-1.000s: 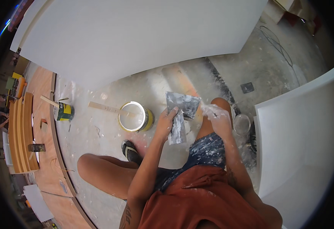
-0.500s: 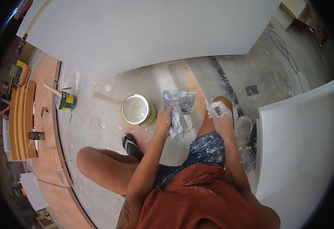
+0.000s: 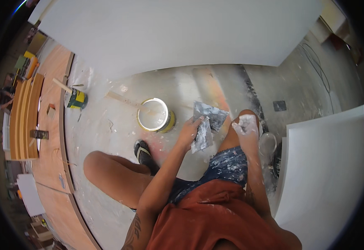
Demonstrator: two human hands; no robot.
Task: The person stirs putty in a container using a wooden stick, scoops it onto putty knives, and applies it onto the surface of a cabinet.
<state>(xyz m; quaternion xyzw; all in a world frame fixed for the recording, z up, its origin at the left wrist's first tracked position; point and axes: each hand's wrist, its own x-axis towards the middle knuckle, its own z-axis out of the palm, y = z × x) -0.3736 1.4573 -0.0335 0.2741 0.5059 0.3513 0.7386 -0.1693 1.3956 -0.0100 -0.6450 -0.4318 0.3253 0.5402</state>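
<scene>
My left hand (image 3: 190,131) is closed on two flat putty scrapers smeared with white and grey filler. The upper scraper (image 3: 217,116) points away from me, and the lower scraper (image 3: 203,137) hangs toward my lap. Over my right knee, my right hand (image 3: 248,131) is curled shut and coated in white dust or filler; a pale mass shows at its fingers, but I cannot tell what it is. To the left of my left hand stands an open can (image 3: 153,114) with white contents and a yellowish side, and a wooden stick (image 3: 125,100) slants out of it.
A large white panel (image 3: 169,33) spans the far side, and another white panel (image 3: 327,162) stands at the right. A smaller can (image 3: 78,99) with a stick is at the left beside wooden boards (image 3: 51,125). A clear round container (image 3: 268,143) sits by my right knee.
My left hand has shifted right with the scrapers, closer to my right hand. The right hand has turned and its fingers have curled toward me. My view has shifted slightly.
</scene>
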